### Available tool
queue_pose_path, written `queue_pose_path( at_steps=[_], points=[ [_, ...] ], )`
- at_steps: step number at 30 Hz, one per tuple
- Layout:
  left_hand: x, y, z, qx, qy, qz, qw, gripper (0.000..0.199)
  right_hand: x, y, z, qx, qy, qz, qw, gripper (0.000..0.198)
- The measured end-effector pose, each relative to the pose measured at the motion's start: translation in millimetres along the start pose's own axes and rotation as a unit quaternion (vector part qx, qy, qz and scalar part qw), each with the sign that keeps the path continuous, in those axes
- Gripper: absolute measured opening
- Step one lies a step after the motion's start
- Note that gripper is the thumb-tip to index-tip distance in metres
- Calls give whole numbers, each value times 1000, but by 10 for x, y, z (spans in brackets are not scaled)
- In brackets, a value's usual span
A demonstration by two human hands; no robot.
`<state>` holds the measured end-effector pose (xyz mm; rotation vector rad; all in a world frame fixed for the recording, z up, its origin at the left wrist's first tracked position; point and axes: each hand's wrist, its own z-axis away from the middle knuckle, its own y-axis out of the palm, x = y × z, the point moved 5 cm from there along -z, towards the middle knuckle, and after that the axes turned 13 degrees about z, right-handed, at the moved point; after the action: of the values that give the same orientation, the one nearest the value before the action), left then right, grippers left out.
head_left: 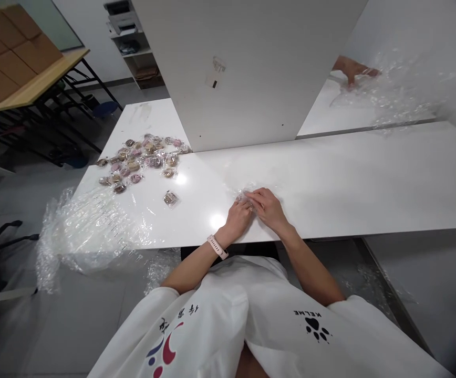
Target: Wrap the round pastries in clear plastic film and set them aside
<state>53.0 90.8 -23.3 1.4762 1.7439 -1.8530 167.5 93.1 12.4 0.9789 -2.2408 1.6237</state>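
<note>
My left hand (239,218), with a pale band at the wrist, and my right hand (268,209) meet over the white table (350,184). Both have their fingers closed on a crinkled clear plastic wrapper (251,188). Whether anything lies inside the wrapper is hidden by my fingers. To the left, a single small wrapped brown piece (170,199) lies apart on the tabletop. Beyond it spreads a loose group of small wrapped pieces (133,165) in brown, tan and pink, each in clear film.
A stack of clear plastic bags (94,226) overhangs the table's front left edge. A tall white partition (251,79) rises behind the table. Past it, another person's hand (352,69) touches clear plastic film (401,94). A wooden table (50,79) with cardboard stands at far left.
</note>
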Motion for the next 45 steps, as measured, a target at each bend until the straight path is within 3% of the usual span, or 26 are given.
queue_pose_path(
  at_steps=[2,5,10,14,16,19,21,23,25,27,30,33,36,38,40,42,45],
  points=[
    [31,-29,12,-12,-9,24,1000,28,47,51,-132,12,4,-48,999,26],
    [-15,-70,121,-47,7,29,998,30,-15,135,-236,48,63,-133,988,16],
    [-102,-168,322,-143,7,-23,989,28,-138,265,-286,99,144,-189,966,18],
    [-81,-222,210,-100,51,-38,993,35,-155,226,-212,110,110,-175,972,22],
    [-37,-244,131,-67,61,-32,995,36,-241,137,-81,68,114,-180,975,27],
    [32,-276,61,-50,47,-11,998,32,-546,-67,209,-101,230,-105,962,35],
    [58,-289,32,-50,34,7,998,28,-668,-121,333,-153,279,-32,948,42],
    [76,-312,-5,-54,16,31,998,24,-650,-47,286,-109,250,-37,961,50],
    [102,-373,-47,-70,-10,79,994,23,-513,89,138,-14,178,-96,979,55],
    [156,-465,-81,-97,-48,168,980,27,-336,209,-12,86,112,-141,980,59],
    [288,-581,-97,-126,-121,334,927,30,-181,311,-182,168,73,-156,971,67],
    [442,-650,-86,-172,-196,404,877,24,-177,389,-323,177,94,-134,970,64],
    [523,-740,-89,-240,-225,299,896,17,-149,454,-460,157,78,-64,982,66],
    [507,-825,-95,-274,-211,171,922,9,-61,488,-534,148,17,7,989,64],
    [484,-894,-62,-290,-207,85,931,13,62,539,-567,158,-64,53,984,60],
    [475,-927,41,-282,-213,81,932,23,164,590,-561,167,-114,39,979,56],
    [426,-912,356,-255,-207,116,937,33,169,605,-500,133,-90,-20,987,42]
  ],
)
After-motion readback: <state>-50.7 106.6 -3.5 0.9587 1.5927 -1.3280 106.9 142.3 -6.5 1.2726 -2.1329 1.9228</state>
